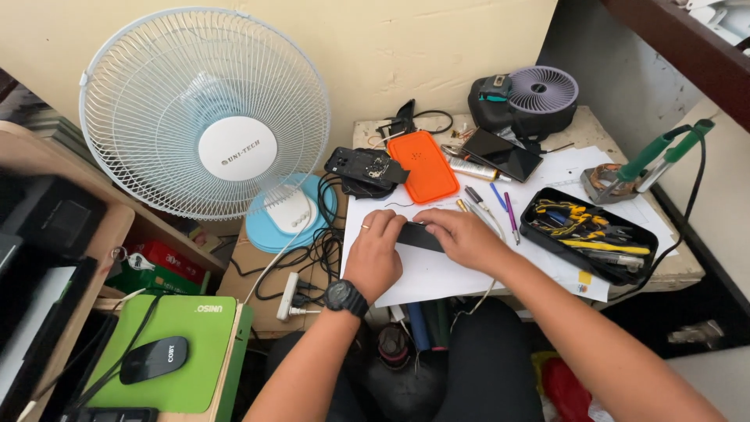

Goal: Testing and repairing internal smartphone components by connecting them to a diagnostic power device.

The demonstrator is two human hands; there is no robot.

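1. A flat black slab [419,236], thin and rectangular like a phone-sized device or panel, lies on the white paper sheet [437,273] that covers the near part of the small worktable [680,270].
2. Its long axis runs left to right across the person's front, with the right end tipped slightly toward the body.
3. The left hand [376,254] covers the slab's left end. Its fingers [388,223] curl over the far edge and press down, so it pins the slab rather than lifting it. A wristwatch [346,298] sits on that wrist.
4. The right hand [461,234] lies over the slab's right end, fingers bent and closed on it from above. Whether the thumb is tucked under the edge I cannot tell.
5. The two hands face each other along the long axis, and only the middle of the slab shows between them. Neither is clearly nearer; each holds its own end.
6. Beyond the hands, toward the wall, lie an orange case [423,166] and a black circuit-bearing part [363,168], both apart from the slab.
7. To the right, screwdrivers and pens [492,205] lie loose on the paper, near the right hand but not touching it, and further right a black tool tray [587,233] holds yellow-handled tools.
8. A white standing fan [205,113] stands to the left, well apart from the hands.
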